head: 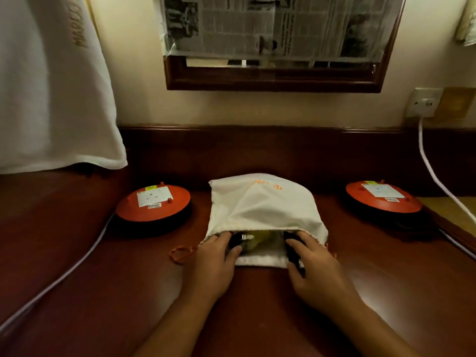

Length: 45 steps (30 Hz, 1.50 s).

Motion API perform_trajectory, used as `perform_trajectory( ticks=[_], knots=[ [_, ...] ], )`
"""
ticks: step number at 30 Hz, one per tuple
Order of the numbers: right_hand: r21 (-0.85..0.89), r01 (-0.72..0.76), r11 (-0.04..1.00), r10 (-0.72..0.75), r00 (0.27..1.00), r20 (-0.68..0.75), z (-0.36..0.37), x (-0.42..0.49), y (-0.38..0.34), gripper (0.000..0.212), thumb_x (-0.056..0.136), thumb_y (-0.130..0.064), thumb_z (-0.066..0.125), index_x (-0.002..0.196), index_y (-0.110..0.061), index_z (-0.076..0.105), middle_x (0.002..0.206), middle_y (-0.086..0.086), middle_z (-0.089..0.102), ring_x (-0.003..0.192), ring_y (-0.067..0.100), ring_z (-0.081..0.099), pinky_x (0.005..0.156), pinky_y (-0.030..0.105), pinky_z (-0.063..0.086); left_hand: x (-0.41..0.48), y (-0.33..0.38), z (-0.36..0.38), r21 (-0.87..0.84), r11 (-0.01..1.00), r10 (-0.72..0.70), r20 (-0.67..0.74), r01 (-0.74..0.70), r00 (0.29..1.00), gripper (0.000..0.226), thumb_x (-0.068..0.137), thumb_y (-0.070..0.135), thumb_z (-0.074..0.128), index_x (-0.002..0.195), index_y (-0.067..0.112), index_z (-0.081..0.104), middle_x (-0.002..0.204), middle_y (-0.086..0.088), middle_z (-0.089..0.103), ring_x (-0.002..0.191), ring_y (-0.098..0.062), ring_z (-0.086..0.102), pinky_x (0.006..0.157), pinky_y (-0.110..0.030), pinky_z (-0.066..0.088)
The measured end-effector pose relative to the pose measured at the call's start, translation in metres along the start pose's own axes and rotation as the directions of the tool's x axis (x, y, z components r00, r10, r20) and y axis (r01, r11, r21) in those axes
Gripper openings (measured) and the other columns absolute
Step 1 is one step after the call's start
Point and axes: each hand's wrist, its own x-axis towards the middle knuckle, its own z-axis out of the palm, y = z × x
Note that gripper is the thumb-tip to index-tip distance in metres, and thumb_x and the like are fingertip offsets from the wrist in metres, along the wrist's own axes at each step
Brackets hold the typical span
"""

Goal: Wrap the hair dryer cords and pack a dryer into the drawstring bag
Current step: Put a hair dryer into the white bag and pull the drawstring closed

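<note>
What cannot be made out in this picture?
Hair dryer, head view: mostly hidden by the drawstring bag and by the left hand and right hand gripping its black parts; the state of its cord cannot be told.
Yellow thing inside the bag: too dark to identify.
Labels on the left reel and right reel: too small to read.
White towel: cut off by the left edge.

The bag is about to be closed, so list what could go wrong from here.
1. The hair dryer sits only at the mouth of the drawstring bag, gripped by the left hand and right hand; it may catch on the hem or slide back out.
2. The orange drawstring loop lies beside the left hand and could get trapped or tugged unevenly.
</note>
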Motion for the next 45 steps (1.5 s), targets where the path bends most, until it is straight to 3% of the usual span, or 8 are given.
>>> perform_trajectory(
  ticks=[3, 6, 10, 15, 22, 36, 42, 45],
  knots=[
    [-0.035, 0.008, 0.999, -0.009, 0.999, -0.034, 0.005, -0.001, -0.004, 0.054, 0.088, -0.041, 0.068, 0.137, -0.027, 0.052, 0.145, -0.012, 0.048, 0.111, 0.018, 0.063, 0.076, 0.035, 0.057, 0.000, -0.003, 0.002, 0.002, 1.000, -0.022, -0.047, 0.022, 0.999, 0.030, 0.096, 0.046, 0.057, 0.119, 0.027, 0.060, 0.110, -0.001, 0.064, 0.104, -0.023, 0.060, 0.079, -0.038, 0.053],
    [-0.295, 0.030, 0.955, -0.066, 0.992, -0.111, 0.006, 0.003, -0.005, 0.050, 0.078, -0.072, 0.062, 0.108, -0.032, 0.060, 0.100, -0.015, 0.067, 0.066, 0.010, 0.064, 0.042, 0.023, 0.041, -0.003, -0.001, 0.000, -0.038, 0.999, -0.020, -0.064, 0.017, 0.998, 0.041, 0.091, 0.047, 0.064, 0.126, 0.027, 0.058, 0.118, 0.000, 0.060, 0.109, -0.022, 0.059, 0.082, -0.035, 0.052],
    [-0.363, 0.066, 0.929, -0.118, 0.986, -0.121, 0.009, 0.013, -0.008, 0.061, 0.076, -0.089, 0.036, 0.070, -0.031, 0.054, 0.063, -0.012, 0.056, 0.055, 0.006, 0.050, 0.042, 0.022, 0.028, -0.010, 0.003, -0.008, -0.019, 0.993, 0.115, -0.140, -0.118, 0.983, 0.031, 0.083, 0.047, 0.074, 0.096, 0.026, 0.056, 0.099, 0.009, 0.056, 0.093, -0.011, 0.051, 0.078, -0.028, 0.047],
    [-0.224, 0.089, 0.971, -0.127, 0.979, -0.158, 0.016, 0.016, -0.003, 0.055, 0.083, -0.082, 0.041, 0.066, -0.032, 0.055, 0.064, -0.015, 0.053, 0.060, 0.005, 0.046, 0.049, 0.025, 0.036, -0.019, 0.016, 0.003, 0.008, 0.935, 0.354, 0.003, -0.354, 0.935, 0.015, 0.095, 0.032, 0.054, 0.093, 0.023, 0.066, 0.090, 0.009, 0.064, 0.091, -0.011, 0.047, 0.075, -0.032, 0.047],
    [-0.140, 0.099, 0.985, -0.118, 0.984, -0.131, 0.017, 0.014, -0.003, 0.036, 0.080, -0.069, 0.052, 0.072, -0.034, 0.055, 0.070, -0.019, 0.052, 0.066, 0.003, 0.049, 0.056, 0.022, 0.036, -0.024, 0.028, 0.007, 0.173, 0.960, 0.202, 0.118, -0.221, 0.972, 0.031, 0.098, 0.044, 0.041, 0.115, 0.034, 0.066, 0.111, 0.013, 0.061, 0.106, -0.015, 0.050, 0.083, -0.036, 0.035],
    [-0.099, 0.162, 0.982, -0.185, 0.935, -0.302, 0.017, 0.009, -0.009, 0.027, 0.095, -0.056, 0.051, 0.088, -0.031, 0.057, 0.082, -0.014, 0.056, 0.056, 0.007, 0.052, 0.042, 0.028, 0.045, -0.032, 0.050, -0.001, 0.200, 0.974, 0.075, 0.161, -0.106, 0.984, 0.024, 0.088, 0.009, 0.046, 0.091, 0.033, 0.048, 0.100, 0.010, 0.057, 0.104, -0.016, 0.048, 0.081, -0.040, 0.029],
    [-0.069, 0.199, 0.978, -0.211, 0.922, -0.325, 0.020, 0.011, -0.007, 0.032, 0.097, -0.060, 0.046, 0.093, -0.031, 0.057, 0.082, -0.014, 0.061, 0.058, 0.009, 0.057, 0.043, 0.029, 0.045, -0.028, 0.047, 0.004, 0.147, 0.980, 0.114, 0.150, -0.136, 0.982, 0.031, 0.093, 0.022, 0.046, 0.120, 0.033, 0.059, 0.113, 0.008, 0.059, 0.105, -0.021, 0.056, 0.087, -0.041, 0.043],
    [-0.058, 0.221, 0.974, -0.226, 0.892, -0.393, 0.019, 0.016, -0.009, 0.030, 0.097, -0.054, 0.050, 0.092, -0.026, 0.059, 0.076, -0.010, 0.064, 0.054, 0.012, 0.058, 0.039, 0.030, 0.042, -0.018, 0.051, 0.010, 0.140, 0.990, 0.015, 0.146, -0.036, 0.989, 0.026, 0.092, 0.022, 0.050, 0.111, 0.026, 0.067, 0.108, 0.005, 0.060, 0.097, -0.024, 0.060, 0.080, -0.039, 0.047]
  ],
)
